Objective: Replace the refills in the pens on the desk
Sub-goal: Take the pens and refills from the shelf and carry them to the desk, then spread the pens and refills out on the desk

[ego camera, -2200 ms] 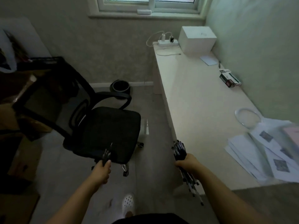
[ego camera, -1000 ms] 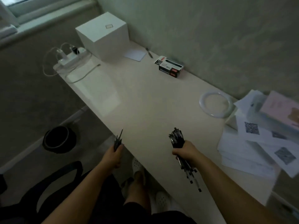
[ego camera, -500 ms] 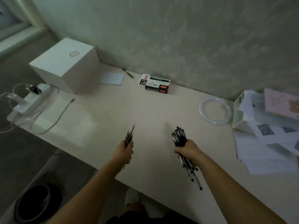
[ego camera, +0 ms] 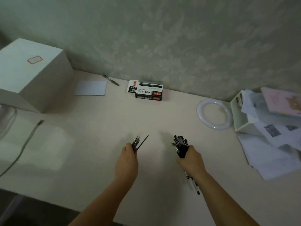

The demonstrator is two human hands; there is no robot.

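Note:
My left hand [ego camera: 127, 160] grips a thin bundle of dark refills [ego camera: 138, 142], their tips fanning up and to the right above the cream desk [ego camera: 101, 128]. My right hand [ego camera: 190, 159] holds a thick bunch of black pens [ego camera: 180, 144]; the caps stick out above my fist and the other ends show below my wrist. Both hands hover over the desk's middle, about a hand's width apart. A black and white refill box [ego camera: 146, 91] lies by the wall. A single pen [ego camera: 110, 79] lies to its left.
A large white box [ego camera: 32, 74] stands at the far left, with a pale card [ego camera: 91, 88] beside it and a cable [ego camera: 24, 144] trailing across the desk. A white ring [ego camera: 214, 115], a white tray [ego camera: 241, 118] and stacked papers [ego camera: 268, 152] fill the right side.
My view swung from the chair and floor to face the desk and wall. Both hands came over the desktop, still holding the refills and the pens.

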